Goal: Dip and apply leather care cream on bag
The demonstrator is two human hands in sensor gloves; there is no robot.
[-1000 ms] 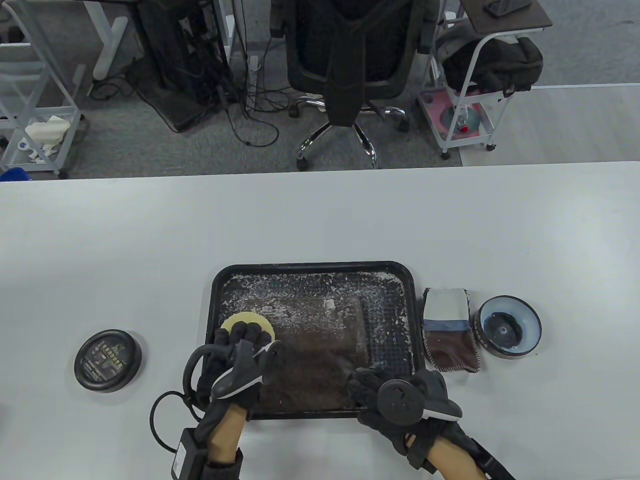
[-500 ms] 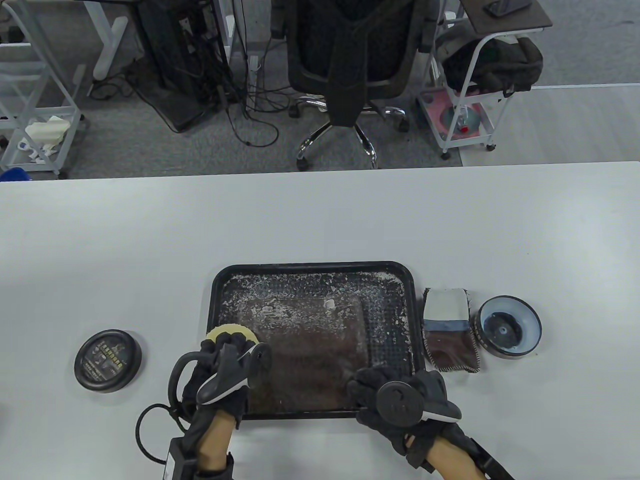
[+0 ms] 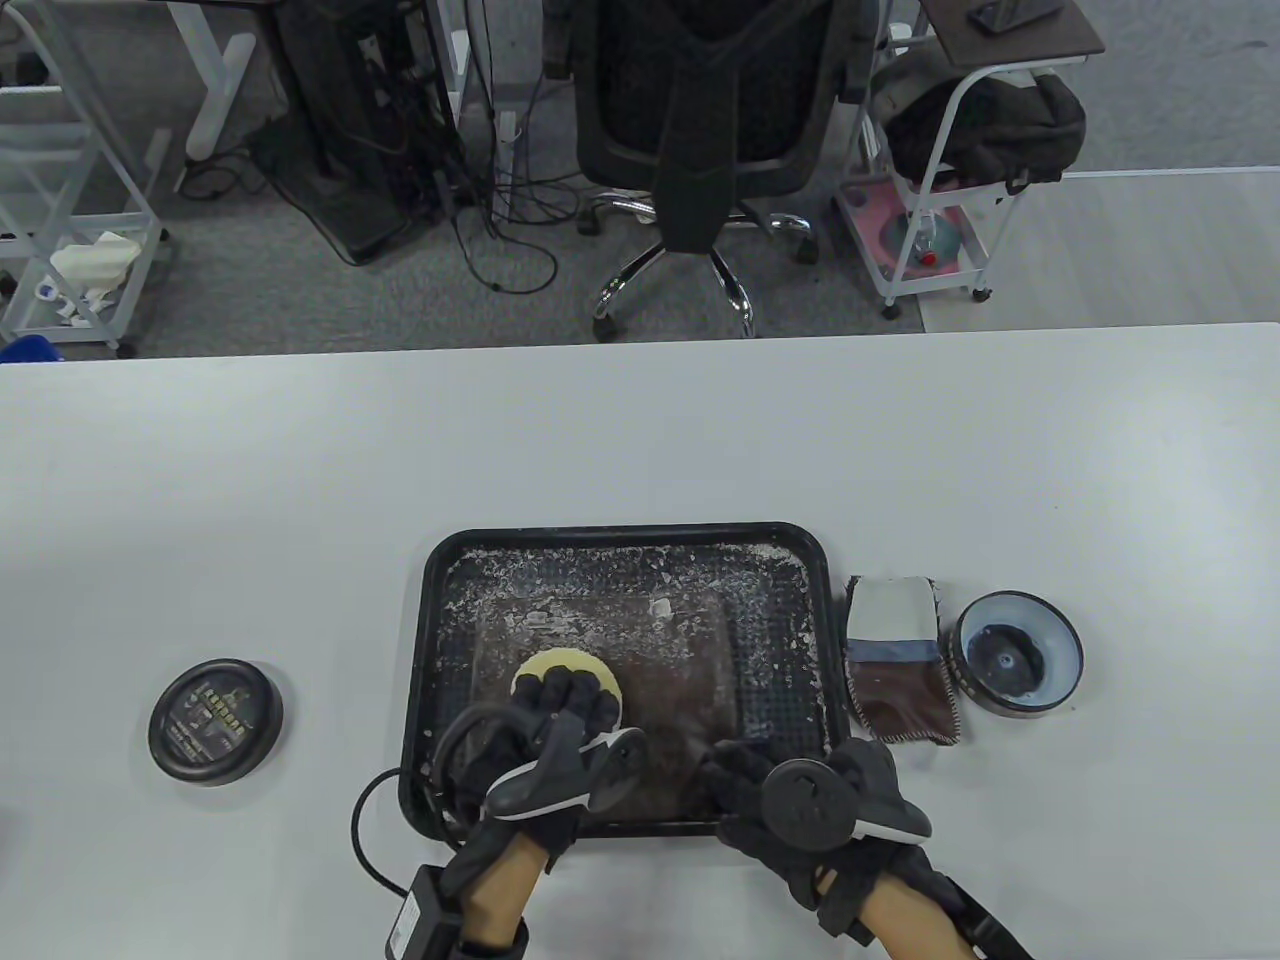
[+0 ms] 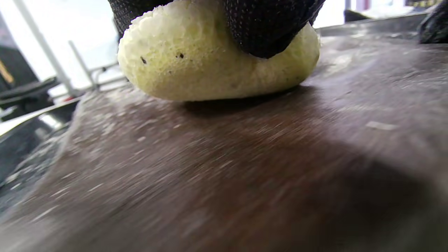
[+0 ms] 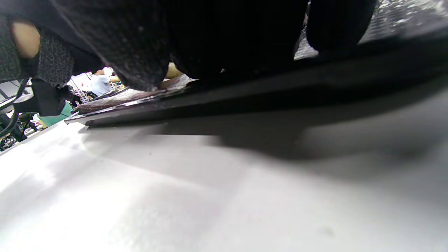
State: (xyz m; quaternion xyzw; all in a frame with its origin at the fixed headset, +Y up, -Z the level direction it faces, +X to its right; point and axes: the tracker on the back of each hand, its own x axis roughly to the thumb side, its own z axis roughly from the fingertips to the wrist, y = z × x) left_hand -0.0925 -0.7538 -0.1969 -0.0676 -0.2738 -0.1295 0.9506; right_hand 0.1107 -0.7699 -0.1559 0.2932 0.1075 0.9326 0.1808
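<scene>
Apparently mid-application, the left hand (image 3: 560,735) gripped a yellow sponge (image 3: 560,668) pressed onto the brown bag (image 3: 670,690), while the right hand (image 3: 800,790) grasped the tray (image 3: 625,533) rim; more rubbing, probably across unworked leather, seemed next.

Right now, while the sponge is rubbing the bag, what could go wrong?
1. The left hand presses the yellow sponge on the brown bag; white flakes in the black tray could be smeared into the leather.
2. The right hand holds only the tray's near edge, so the bag may slide.
</scene>
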